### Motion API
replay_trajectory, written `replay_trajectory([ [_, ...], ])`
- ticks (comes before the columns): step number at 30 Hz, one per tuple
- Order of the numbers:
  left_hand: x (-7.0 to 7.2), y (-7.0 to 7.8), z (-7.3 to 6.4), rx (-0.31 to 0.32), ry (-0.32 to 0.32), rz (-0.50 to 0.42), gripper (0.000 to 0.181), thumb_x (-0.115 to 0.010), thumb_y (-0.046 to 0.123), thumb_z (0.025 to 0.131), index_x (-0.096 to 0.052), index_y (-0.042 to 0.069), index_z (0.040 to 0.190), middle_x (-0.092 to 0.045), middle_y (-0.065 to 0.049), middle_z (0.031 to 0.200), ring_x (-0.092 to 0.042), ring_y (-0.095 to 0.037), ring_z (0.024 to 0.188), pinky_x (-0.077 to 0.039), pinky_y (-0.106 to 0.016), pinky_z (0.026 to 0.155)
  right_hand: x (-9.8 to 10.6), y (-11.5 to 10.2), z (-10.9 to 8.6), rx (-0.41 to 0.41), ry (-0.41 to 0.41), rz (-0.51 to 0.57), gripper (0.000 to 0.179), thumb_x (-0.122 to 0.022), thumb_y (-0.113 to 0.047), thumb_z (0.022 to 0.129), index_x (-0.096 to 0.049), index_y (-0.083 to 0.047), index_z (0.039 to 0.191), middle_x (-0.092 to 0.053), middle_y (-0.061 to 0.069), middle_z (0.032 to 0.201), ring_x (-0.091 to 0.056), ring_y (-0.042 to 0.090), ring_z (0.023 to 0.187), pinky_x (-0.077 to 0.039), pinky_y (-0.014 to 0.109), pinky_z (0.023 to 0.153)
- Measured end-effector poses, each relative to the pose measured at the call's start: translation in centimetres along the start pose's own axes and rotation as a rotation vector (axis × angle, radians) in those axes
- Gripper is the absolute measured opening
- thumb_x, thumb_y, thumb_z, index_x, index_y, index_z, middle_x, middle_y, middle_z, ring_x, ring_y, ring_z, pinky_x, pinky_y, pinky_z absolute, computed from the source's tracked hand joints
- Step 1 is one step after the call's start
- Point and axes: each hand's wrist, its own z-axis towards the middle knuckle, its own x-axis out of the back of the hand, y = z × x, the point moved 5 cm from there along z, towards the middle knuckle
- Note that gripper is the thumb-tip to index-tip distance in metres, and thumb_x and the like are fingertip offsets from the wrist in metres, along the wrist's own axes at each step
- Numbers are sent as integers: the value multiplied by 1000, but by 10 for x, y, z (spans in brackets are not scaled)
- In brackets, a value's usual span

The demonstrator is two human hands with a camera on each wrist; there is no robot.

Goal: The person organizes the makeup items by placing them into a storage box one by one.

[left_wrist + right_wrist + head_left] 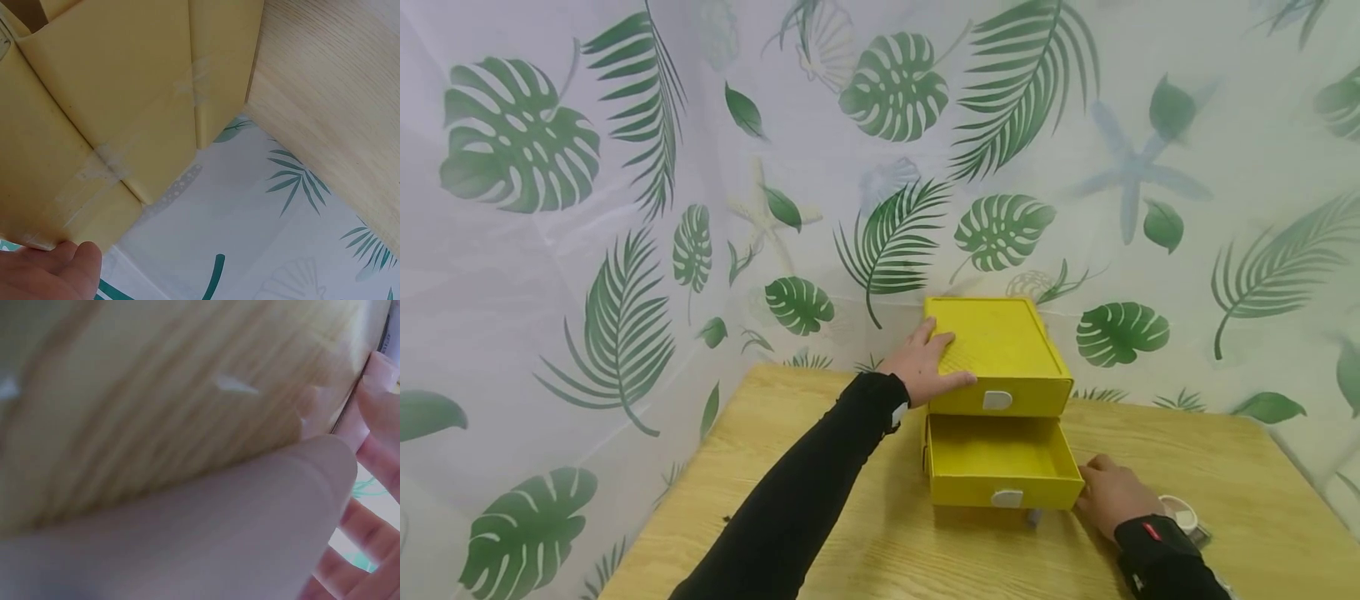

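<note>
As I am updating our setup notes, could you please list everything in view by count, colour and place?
Drawer unit: one, yellow, on the table
Open drawer: one, yellow, pulled out below the upper front
Handles: two, white, one on each visible front
Table: one, light wood, beneath the unit
Sheeting: count unclear, white with green leaves, behind and left
Round item: one, white, beside the right wrist, partly hidden
Small item: one, greyish, below the open drawer, unclear
Wristbands: two, black, one per wrist
Left hand: one, bare, on the unit's top left edge
Right hand: one, bare, at the open drawer's right front corner
</note>
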Motion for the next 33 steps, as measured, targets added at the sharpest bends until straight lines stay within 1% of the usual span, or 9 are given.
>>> replay_trajectory([
  [4, -4, -1, 0, 11, -8, -7, 85, -49, 73, 82, -30, 22, 148, -8, -8, 157, -22, -22, 135, -34, -44, 106, -2, 0, -3, -15, -29, 13, 31, -74, -33, 80, -68, -14, 104, -54, 9, 92, -56, 26, 70, -51, 48, 60],
  [7, -5, -2, 0, 17, -9, -7, 86, -49, 74, 82, -31, 22, 148, -9, -8, 157, -22, -22, 135, -34, -44, 106, -2, -1, -4, -14, -34, 9, 26, -73, -34, 81, -68, -15, 98, -51, 8, 89, -53, 23, 64, -50, 45, 57],
  [13, -4, -2, 1, 14, -8, 0, 85, -48, 73, 82, -30, 22, 148, -8, -8, 157, -22, -22, 135, -35, -44, 105, -1, -5, -4, 4, -53, -16, 14, -70, -27, 83, -64, -15, 84, -49, 4, 78, -48, 17, 60, -47, 40, 55],
  [17, -4, -3, 1, 13, -5, 8, 86, -47, 74, 82, -30, 22, 148, -8, -7, 157, -22, -21, 135, -35, -43, 105, 0, -6, -5, 22, -49, -36, 13, -72, -23, 81, -62, -16, 82, -51, 0, 71, -51, 18, 61, -48, 42, 55],
  [21, -4, -3, 1, 10, -5, 9, 85, -47, 74, 83, -30, 22, 148, -9, -8, 157, -22, -21, 135, -34, -43, 106, 0, -6, -6, 43, -25, -36, 12, -73, -21, 82, -61, -17, 84, -55, 0, 73, -57, 22, 66, -51, 47, 59],
  [25, -5, -3, 0, 7, -13, 9, 85, -47, 73, 83, -29, 22, 148, -8, -8, 157, -22, -22, 135, -35, -43, 105, 0, -5, -9, 50, -16, -25, 11, -71, -21, 84, -61, -18, 89, -55, -2, 74, -57, 21, 67, -51, 47, 60],
  [29, -5, -2, 1, 4, -13, 6, 85, -48, 73, 83, -29, 22, 148, -9, -9, 157, -22, -22, 135, -35, -43, 105, 5, -3, -10, 45, 20, 41, 8, -68, -16, 86, -63, -18, 92, -57, -3, 77, -56, 17, 69, -50, 45, 61],
  [31, -4, -1, 1, 1, -10, 6, 85, -48, 72, 83, -30, 21, 148, -9, -9, 157, -22, -22, 135, -35, -43, 105, 12, -3, -11, 34, 43, 86, 9, -67, -14, 87, -65, -17, 96, -61, -1, 83, -57, 18, 73, -51, 45, 63],
  [33, -2, -1, 2, 0, -8, 9, 84, -48, 72, 83, -29, 22, 148, -8, -9, 157, -22, -22, 135, -34, -43, 106, 21, -3, -10, 7, 51, 127, 10, -65, -15, 90, -66, -15, 99, -64, 3, 89, -59, 20, 77, -51, 46, 65],
])
